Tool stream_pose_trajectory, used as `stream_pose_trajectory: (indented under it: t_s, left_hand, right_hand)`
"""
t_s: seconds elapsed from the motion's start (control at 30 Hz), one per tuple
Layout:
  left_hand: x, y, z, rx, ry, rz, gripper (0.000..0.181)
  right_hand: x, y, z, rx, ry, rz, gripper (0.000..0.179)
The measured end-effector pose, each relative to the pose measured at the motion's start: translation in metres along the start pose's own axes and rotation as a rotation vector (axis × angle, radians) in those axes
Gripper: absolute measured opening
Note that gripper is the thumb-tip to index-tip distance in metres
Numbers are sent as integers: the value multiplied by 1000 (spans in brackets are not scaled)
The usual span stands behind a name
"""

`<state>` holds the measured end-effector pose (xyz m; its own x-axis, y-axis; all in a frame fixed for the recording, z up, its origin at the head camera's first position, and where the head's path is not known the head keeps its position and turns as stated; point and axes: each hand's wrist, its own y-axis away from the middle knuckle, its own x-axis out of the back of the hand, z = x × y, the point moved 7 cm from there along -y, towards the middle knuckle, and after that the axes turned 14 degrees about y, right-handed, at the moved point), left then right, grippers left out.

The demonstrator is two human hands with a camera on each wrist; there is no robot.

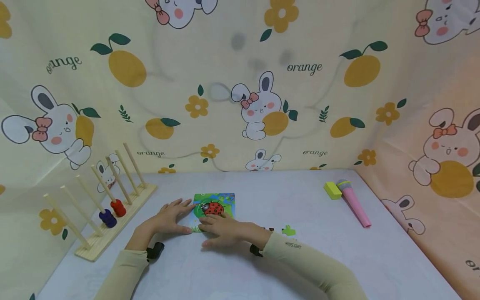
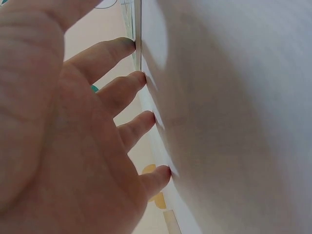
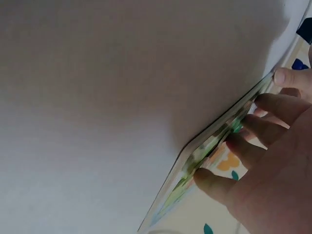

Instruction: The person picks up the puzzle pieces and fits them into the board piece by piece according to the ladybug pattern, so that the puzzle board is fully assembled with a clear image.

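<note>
A square ladybug puzzle [image 1: 229, 201] lies flat on the table, its picture of a red ladybug on green leaves facing up. At its left edge is my left hand [image 1: 170, 218], fingers spread; in the left wrist view its fingertips [image 2: 127, 45] come down at the board's edge and on the tabletop. My right hand [image 1: 226, 230] reaches over the lower right part of the puzzle and hides some of it. Its fingers [image 3: 210, 181] extend onto the picture side in the right wrist view. A green puzzle piece [image 1: 288, 230] lies right of the right wrist, beside a dark red piece [image 1: 269, 228] partly covered by the forearm.
On the left stands a wooden peg rack [image 1: 88, 249] with upright rods, carrying blue rings [image 1: 108, 218] and red rings [image 1: 118, 208]. A yellow block [image 1: 332, 191] and a pink toy microphone [image 1: 356, 206] lie at the back right. Printed cloth hangs behind the white table [image 1: 210, 275].
</note>
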<state>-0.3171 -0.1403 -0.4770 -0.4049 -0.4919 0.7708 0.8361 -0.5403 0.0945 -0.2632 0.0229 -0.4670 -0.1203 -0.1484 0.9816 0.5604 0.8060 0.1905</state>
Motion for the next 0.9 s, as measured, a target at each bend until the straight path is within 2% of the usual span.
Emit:
stream_pose_trajectory:
  t_s: [0.37, 0.53, 0.7, 0.9]
  left_hand:
    - [0, 0, -1, 26, 1, -2, 91]
    - [-2, 0, -3, 20, 0, -5, 91]
    - [-2, 0, -4, 22, 3, 0, 92]
    - [0, -1, -3, 13, -5, 6, 93]
  right_hand:
    - [-4, 0, 4, -25, -19, -17, 68]
    - [-3, 4, 11, -39, -81, 9, 72]
    - [5, 22, 36, -89, -152, 33, 71]
    - [15, 59, 69, -93, -292, 73, 52]
